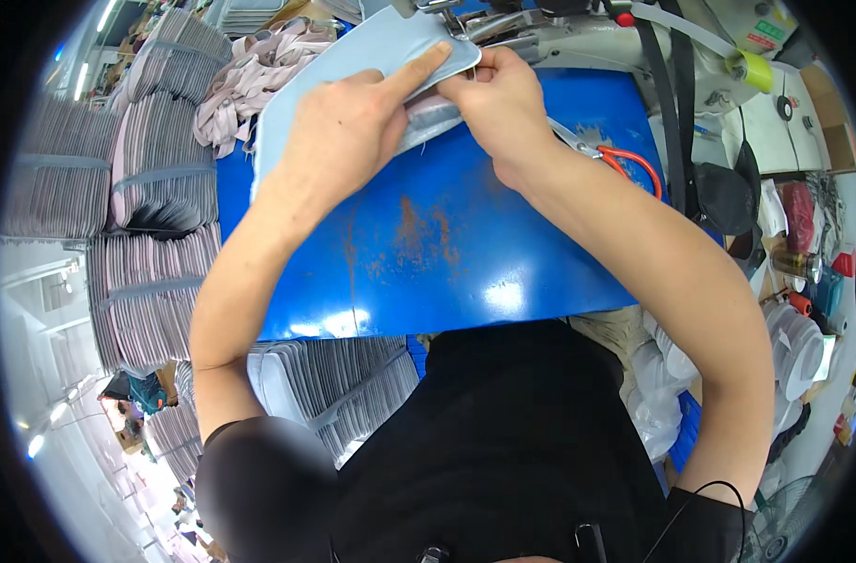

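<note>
A light blue padded fabric panel [287,108] with rounded corners lies at the far side of the blue table, its far corner under the sewing machine's needle area [454,21]. My left hand [353,122] rests on the panel, index finger stretched toward that corner; its other fingers are partly hidden. At the panel's right edge, my right hand [498,94] is closed in a pinch beside the machine foot. Exactly which layer or strip it pinches is hard to see. A greyish fabric edge [428,131] shows below the panel, between my hands.
Red-handled scissors [629,164] lie beside my right forearm on the blue tabletop [428,272]. Tied stacks of grey-pink panels [160,169] stand at the left, and another bundle [353,385] sits below the table edge. Loose pinkish fabric strips [259,75] lie heaped at the far left.
</note>
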`<state>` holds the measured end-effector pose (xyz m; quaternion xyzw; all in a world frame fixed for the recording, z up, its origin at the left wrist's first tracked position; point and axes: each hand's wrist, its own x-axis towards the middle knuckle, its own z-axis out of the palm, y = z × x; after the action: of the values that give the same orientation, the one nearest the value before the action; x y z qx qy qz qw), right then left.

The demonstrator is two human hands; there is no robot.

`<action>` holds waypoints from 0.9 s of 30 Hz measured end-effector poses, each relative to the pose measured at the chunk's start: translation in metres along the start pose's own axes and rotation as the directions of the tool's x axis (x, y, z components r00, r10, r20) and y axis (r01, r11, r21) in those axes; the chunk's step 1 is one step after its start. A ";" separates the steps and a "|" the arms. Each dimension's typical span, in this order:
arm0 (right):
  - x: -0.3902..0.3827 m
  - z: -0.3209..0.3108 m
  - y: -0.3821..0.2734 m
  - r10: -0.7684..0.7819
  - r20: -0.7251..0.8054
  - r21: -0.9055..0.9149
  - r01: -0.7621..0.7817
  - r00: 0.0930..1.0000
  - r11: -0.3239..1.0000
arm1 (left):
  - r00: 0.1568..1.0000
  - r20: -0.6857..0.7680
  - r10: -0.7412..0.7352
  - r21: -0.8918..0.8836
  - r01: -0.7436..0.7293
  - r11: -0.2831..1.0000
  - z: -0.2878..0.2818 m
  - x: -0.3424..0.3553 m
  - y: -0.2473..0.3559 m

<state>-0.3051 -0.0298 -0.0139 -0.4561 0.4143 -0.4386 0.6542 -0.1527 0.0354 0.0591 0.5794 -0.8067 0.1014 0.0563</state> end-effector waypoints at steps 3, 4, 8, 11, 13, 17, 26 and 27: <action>0.002 -0.013 0.004 -0.016 0.055 -0.052 0.019 0.998 0.998 | 0.998 0.009 0.063 -0.032 -0.062 0.998 -0.012 0.007 -0.002; 0.004 -0.021 0.006 -0.019 0.091 -0.061 0.024 0.996 0.998 | 0.995 0.002 0.096 -0.049 -0.096 0.994 -0.015 0.010 -0.004; -0.002 -0.037 -0.006 0.099 0.167 -0.009 -0.099 0.981 0.995 | 0.970 0.085 0.226 -0.197 -0.206 0.959 -0.026 0.019 -0.017; -0.004 -0.037 -0.004 0.148 0.137 0.034 -0.153 0.980 0.988 | 0.952 0.156 0.262 -0.214 -0.227 0.950 -0.035 0.027 -0.018; -0.004 -0.034 -0.005 0.150 0.100 0.093 -0.160 0.983 0.983 | 0.942 0.196 0.273 -0.207 -0.233 0.950 -0.037 0.031 -0.019; 0.009 -0.026 0.009 0.134 0.089 0.240 -0.151 0.987 0.959 | 0.924 0.226 0.308 -0.158 -0.278 0.948 -0.038 0.046 -0.022; 0.010 -0.026 -0.010 0.256 0.093 0.101 -0.265 0.962 0.959 | 0.909 0.237 0.343 -0.010 -0.351 0.936 -0.042 0.063 -0.014; 0.012 -0.029 -0.009 0.247 0.107 0.109 -0.259 0.963 0.960 | 0.901 0.226 0.369 -0.020 -0.375 0.927 -0.041 0.065 -0.015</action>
<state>-0.3310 -0.0495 -0.0139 -0.3782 0.4109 -0.3543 0.7501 -0.1609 -0.0197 0.1137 0.4231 -0.9023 0.0535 -0.0629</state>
